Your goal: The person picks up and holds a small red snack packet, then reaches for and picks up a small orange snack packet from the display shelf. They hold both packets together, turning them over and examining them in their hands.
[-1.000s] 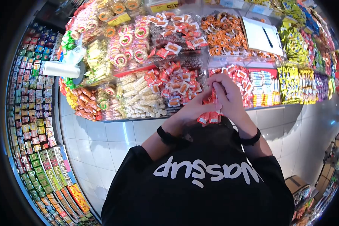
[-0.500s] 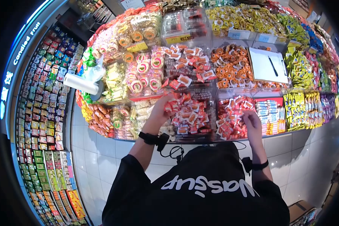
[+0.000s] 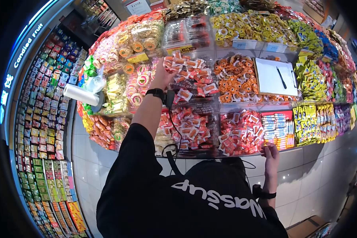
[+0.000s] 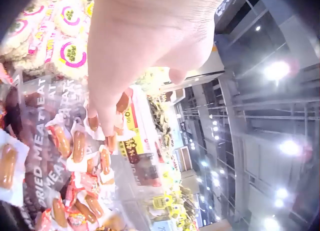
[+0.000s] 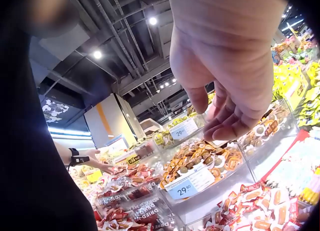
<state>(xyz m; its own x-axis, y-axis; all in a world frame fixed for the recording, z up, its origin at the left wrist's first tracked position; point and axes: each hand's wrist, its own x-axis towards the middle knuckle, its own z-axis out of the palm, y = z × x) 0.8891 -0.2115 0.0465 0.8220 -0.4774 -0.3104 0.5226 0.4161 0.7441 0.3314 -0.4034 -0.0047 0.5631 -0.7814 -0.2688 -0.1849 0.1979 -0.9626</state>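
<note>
My left hand (image 3: pixel 163 74) reaches into the upper bin of small wrapped sausages (image 3: pixel 196 73). In the left wrist view, its extended fingers (image 4: pixel 104 113) point down among the sausage packets (image 4: pixel 79 146), which have clear fronts and red-and-white wrappers. The right wrist view shows this hand from the side, its fingers spread. My right hand (image 3: pixel 270 155) hangs at the display's front edge, beside the lower bin of red sausage packets (image 3: pixel 242 133). Its fingers are loosely bent with nothing between them in the right wrist view.
A clipboard (image 3: pixel 271 77) with a pen (image 3: pixel 281 78) lies over the orange-wrapped candy (image 3: pixel 234 79). A plastic bag roll (image 3: pixel 81 94) stands at the left. Clear dividers and price tags (image 5: pixel 185 190) edge the bins. A cable (image 3: pixel 174 131) hangs from the left wrist.
The hands were together around red packets, then parted. My left hand, with packets, went to the lower left bin and then farther up. My right hand drew back to the front edge.
</note>
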